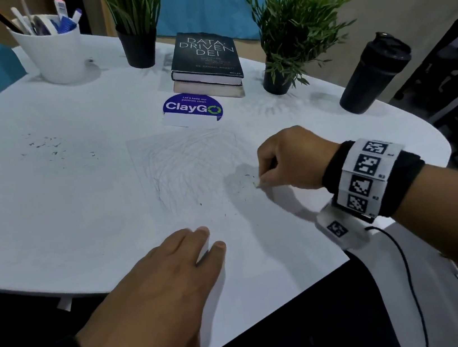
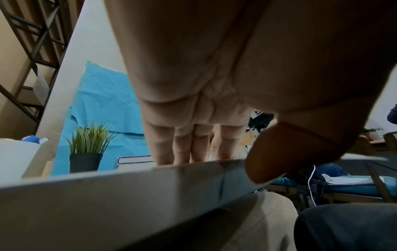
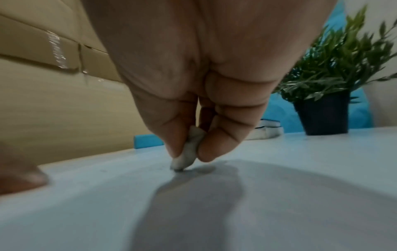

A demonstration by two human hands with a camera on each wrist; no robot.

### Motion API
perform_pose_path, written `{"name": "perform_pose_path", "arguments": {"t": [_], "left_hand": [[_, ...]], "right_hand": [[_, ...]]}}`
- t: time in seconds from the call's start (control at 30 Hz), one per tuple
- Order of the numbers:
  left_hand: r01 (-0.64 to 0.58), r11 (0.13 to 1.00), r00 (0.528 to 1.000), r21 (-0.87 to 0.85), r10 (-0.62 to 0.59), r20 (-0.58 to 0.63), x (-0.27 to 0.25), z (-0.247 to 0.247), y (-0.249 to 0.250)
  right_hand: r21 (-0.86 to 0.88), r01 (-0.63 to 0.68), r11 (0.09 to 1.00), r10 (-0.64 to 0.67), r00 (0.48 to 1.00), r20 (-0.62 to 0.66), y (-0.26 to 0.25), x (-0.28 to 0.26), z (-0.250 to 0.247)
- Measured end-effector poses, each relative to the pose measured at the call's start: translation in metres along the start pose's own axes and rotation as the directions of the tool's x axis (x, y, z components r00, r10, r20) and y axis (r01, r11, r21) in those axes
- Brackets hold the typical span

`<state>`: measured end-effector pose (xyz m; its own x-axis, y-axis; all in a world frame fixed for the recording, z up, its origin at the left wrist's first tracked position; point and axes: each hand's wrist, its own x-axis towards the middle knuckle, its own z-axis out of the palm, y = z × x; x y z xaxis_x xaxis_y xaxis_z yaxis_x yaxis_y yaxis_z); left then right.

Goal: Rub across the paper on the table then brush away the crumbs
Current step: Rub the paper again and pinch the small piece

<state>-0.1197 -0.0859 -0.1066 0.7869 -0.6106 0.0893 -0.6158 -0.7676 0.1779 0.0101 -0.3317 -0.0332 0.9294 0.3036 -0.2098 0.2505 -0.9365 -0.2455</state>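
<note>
A white sheet of paper (image 1: pixel 193 178) with faint pencil scribbles lies on the white table (image 1: pixel 65 211). My right hand (image 1: pixel 288 162) pinches a small worn white eraser (image 3: pixel 189 149) between thumb and fingers, its tip pressed on the paper's right part. Dark eraser crumbs (image 1: pixel 241 183) lie beside it on the sheet. My left hand (image 1: pixel 175 263) lies flat with straight fingers on the paper's near edge; in the left wrist view the fingers (image 2: pixel 182 147) reach over the table edge.
More crumbs (image 1: pixel 50 145) are scattered on the table at the left. Behind the paper are a ClayGo sign (image 1: pixel 192 109), stacked books (image 1: pixel 206 64), two potted plants (image 1: pixel 138 39) (image 1: pixel 289 44), a white pen cup (image 1: pixel 54 50) and a black bottle (image 1: pixel 372 73).
</note>
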Motion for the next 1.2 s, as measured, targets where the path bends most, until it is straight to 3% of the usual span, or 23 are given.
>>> {"name": "perform_pose_path", "arguments": {"t": [0.1, 0.23, 0.3, 0.4, 0.47, 0.57, 0.63, 0.73, 0.8, 0.93, 1.07, 1.2], "left_hand": [[0.013, 1.000, 1.000, -0.010, -0.013, 0.005, 0.000, 0.003, -0.003], [0.007, 1.000, 1.000, 0.003, -0.007, 0.000, 0.001, 0.006, -0.001], [-0.002, 1.000, 1.000, 0.015, 0.002, -0.003, 0.002, 0.005, -0.001], [-0.001, 1.000, 1.000, 0.003, 0.001, -0.008, 0.000, 0.004, -0.004], [0.000, 1.000, 1.000, -0.013, 0.000, -0.015, 0.000, 0.007, -0.005], [-0.019, 0.999, 1.000, -0.028, 0.019, -0.012, 0.003, 0.009, -0.004], [-0.022, 0.999, 1.000, -0.026, 0.022, -0.007, 0.003, 0.008, -0.005], [-0.018, 1.000, 1.000, -0.002, 0.018, 0.010, 0.000, 0.004, -0.008], [-0.023, 1.000, 1.000, 0.021, 0.023, 0.013, -0.002, 0.002, -0.007], [-0.029, 0.999, 0.999, 0.013, 0.029, 0.018, -0.001, 0.002, -0.005], [-0.034, 0.999, 0.999, 0.002, 0.034, -0.004, -0.001, 0.004, -0.006], [-0.036, 0.999, 0.999, 0.032, 0.035, 0.006, -0.001, 0.005, -0.006]], "right_hand": [[0.066, 0.076, 0.995, -0.084, 0.987, 0.139, -0.007, -0.015, 0.008], [0.043, -0.055, 0.998, 0.053, 0.998, 0.030, 0.016, -0.001, -0.002], [0.005, -0.046, 0.999, 0.046, 0.999, 0.011, 0.019, 0.002, -0.006], [0.057, 0.053, 0.997, -0.058, 0.993, 0.106, 0.006, -0.008, 0.001], [0.097, 0.023, 0.995, -0.038, 0.987, 0.154, 0.007, -0.011, 0.002], [0.042, -0.084, 0.996, 0.082, 0.996, 0.048, 0.024, -0.001, -0.006], [0.009, -0.077, 0.997, 0.077, 0.997, 0.030, 0.025, 0.001, -0.012], [0.178, -0.062, 0.982, 0.064, 0.998, -0.007, 0.023, -0.006, -0.021], [0.232, -0.046, 0.972, 0.045, 0.999, 0.006, 0.020, -0.014, -0.020], [0.105, 0.036, 0.994, -0.049, 0.990, 0.129, 0.015, -0.020, 0.001], [0.088, -0.102, 0.991, 0.101, 0.995, 0.013, 0.036, -0.001, -0.010], [0.070, -0.070, 0.995, 0.069, 0.997, 0.016, 0.034, 0.002, -0.015]]}}
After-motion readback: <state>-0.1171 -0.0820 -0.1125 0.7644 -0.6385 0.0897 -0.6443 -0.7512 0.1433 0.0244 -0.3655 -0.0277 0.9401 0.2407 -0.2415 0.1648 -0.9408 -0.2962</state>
